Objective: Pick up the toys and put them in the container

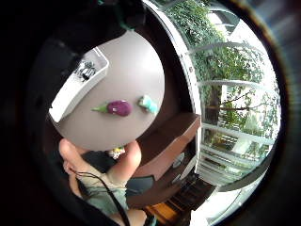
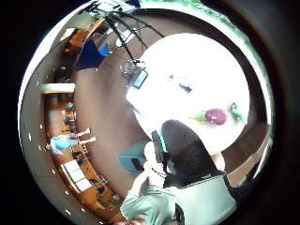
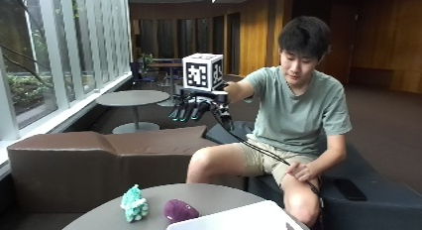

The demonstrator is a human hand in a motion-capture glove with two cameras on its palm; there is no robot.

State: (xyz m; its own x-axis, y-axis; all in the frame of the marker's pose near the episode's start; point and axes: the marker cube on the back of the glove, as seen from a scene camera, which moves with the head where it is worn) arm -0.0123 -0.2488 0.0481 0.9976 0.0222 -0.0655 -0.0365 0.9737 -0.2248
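A purple toy (image 2: 215, 116) and a teal toy (image 2: 236, 112) lie near the round table's (image 2: 187, 70) edge. A person's dark-haired head (image 2: 185, 150) is just below that edge.

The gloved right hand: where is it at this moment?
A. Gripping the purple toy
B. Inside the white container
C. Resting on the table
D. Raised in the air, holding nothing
D: the gloved right hand hangs high above the table, fingers down and empty; the purple toy eggplant lies untouched.

A black glove is worn on the right hand (image 3: 193, 109) — its fingertips (image 3: 179, 118) are tipped in teal. A grey-green short-sleeved T-shirt (image 3: 298, 111) and khaki shorts (image 3: 270, 158) are worn; the other hand (image 3: 306, 171) is left bare.
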